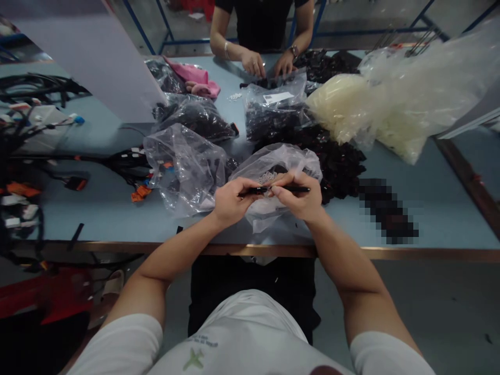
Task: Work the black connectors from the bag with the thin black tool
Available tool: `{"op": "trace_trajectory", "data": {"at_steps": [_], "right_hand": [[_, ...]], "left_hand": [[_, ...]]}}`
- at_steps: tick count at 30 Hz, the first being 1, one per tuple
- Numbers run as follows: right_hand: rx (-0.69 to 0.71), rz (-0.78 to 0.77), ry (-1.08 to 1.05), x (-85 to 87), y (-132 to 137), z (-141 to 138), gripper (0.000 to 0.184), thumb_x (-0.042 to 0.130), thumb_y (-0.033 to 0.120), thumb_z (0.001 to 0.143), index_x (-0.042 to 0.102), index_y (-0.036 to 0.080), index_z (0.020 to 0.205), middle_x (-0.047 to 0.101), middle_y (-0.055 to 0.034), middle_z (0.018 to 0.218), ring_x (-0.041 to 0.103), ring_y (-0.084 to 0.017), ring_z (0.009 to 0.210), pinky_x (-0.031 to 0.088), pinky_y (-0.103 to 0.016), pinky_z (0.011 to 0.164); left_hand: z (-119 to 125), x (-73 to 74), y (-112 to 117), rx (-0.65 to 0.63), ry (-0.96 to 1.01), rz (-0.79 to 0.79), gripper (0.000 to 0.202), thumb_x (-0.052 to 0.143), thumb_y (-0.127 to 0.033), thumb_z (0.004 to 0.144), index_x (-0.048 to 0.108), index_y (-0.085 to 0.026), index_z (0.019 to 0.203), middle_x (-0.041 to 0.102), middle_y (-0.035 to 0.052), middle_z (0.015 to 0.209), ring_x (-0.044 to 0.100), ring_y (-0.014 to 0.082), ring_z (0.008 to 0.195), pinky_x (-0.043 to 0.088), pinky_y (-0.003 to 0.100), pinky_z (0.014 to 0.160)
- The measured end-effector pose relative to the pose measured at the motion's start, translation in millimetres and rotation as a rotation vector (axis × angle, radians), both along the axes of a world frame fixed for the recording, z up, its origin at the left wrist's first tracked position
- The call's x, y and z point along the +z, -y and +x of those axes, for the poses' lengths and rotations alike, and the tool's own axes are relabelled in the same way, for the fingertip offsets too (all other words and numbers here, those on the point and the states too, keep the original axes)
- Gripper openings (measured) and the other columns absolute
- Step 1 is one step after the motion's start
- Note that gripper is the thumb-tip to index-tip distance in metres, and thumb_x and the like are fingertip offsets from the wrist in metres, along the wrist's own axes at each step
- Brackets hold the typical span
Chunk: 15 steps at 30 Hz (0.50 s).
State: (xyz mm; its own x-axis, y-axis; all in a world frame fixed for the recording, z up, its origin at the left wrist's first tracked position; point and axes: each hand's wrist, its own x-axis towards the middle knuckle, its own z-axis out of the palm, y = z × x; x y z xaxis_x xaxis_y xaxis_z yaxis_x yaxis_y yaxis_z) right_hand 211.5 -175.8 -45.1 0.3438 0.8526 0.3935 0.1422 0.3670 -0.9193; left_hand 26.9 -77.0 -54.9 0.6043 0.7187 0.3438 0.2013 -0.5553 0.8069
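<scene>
My left hand (231, 202) is closed around a small black part (251, 191), its exact kind too small to make out. My right hand (307, 200) pinches a slim black pen-like tool (297, 188), whose inner end meets the part between my fingertips. Beneath both hands lies an opened clear plastic bag (260, 211) with small whitish pieces (269, 176) in it. Another crumpled clear bag (183, 172) is just left of my left hand. Beyond my right hand spreads a heap of small black parts (339, 164).
Wire harnesses (113, 161) with coloured connectors cover the table's left side. Filled bags (273, 107) and a large bag of pale yellow pieces (339, 101) stand farther back. Across the table, a co-worker's hands (253, 63) handle black parts. A pixelated dark object (388, 211) lies right.
</scene>
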Motion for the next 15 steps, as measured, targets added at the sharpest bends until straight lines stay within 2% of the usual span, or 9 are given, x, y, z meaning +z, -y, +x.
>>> {"op": "trace_trajectory", "data": {"at_steps": [15], "right_hand": [[-0.023,-0.018,0.025,-0.2,1.6,-1.7,0.013,0.081,0.037,0.086,0.077,0.025,0.084,0.081,-0.0025,0.081,0.075,-0.02,0.072,0.064,-0.038,0.071]], "left_hand": [[-1.5,0.1,-0.2,-0.011,0.011,-0.004,0.021,0.089,-0.033,0.088,0.079,-0.022,0.104,0.086,0.0045,0.096,0.083,0.0204,0.086,0.065,0.028,0.077]]}}
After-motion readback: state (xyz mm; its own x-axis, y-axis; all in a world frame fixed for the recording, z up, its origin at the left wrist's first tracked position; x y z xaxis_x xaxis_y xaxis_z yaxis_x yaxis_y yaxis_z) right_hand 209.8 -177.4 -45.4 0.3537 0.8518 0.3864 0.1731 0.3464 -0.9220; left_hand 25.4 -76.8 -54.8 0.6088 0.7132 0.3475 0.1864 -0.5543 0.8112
